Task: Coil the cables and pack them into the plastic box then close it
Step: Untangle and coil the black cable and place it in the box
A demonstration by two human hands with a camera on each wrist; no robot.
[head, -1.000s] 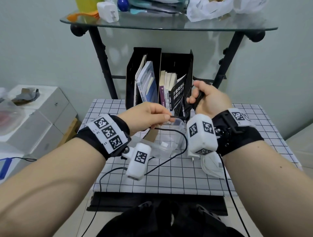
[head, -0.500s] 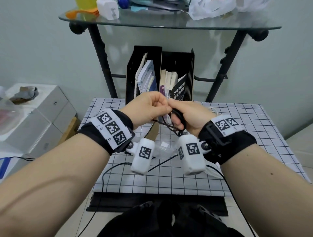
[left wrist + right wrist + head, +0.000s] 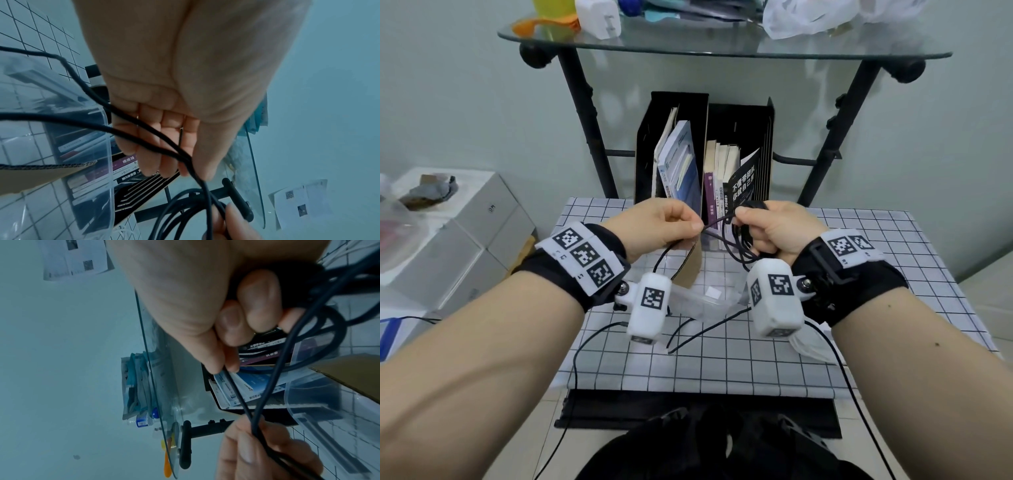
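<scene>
My right hand [image 3: 760,229] holds several loops of a thin black cable [image 3: 736,248] above the checked table [image 3: 887,274]. In the right wrist view the right hand [image 3: 236,324] curls round the cable [image 3: 273,378] loops and pinches a strand. My left hand [image 3: 671,222] pinches the same cable between thumb and fingers just left of the coil. In the left wrist view the left hand [image 3: 170,146] has two cable [image 3: 144,128] strands crossing its fingers. The cable's loose tail [image 3: 698,334] trails over the table. A clear plastic box [image 3: 709,301] sits open below my hands, mostly hidden.
A brown cardboard piece [image 3: 690,263] leans at the box. A black file holder [image 3: 739,150] with books stands behind. A white item [image 3: 811,346] lies under my right wrist. White boxes [image 3: 465,240] sit at the left. A glass shelf [image 3: 722,51] hangs overhead.
My hands met half a second ago and have drawn slightly apart. The right hand came down and left from the books, now with more loops in it. The tail on the table has shortened.
</scene>
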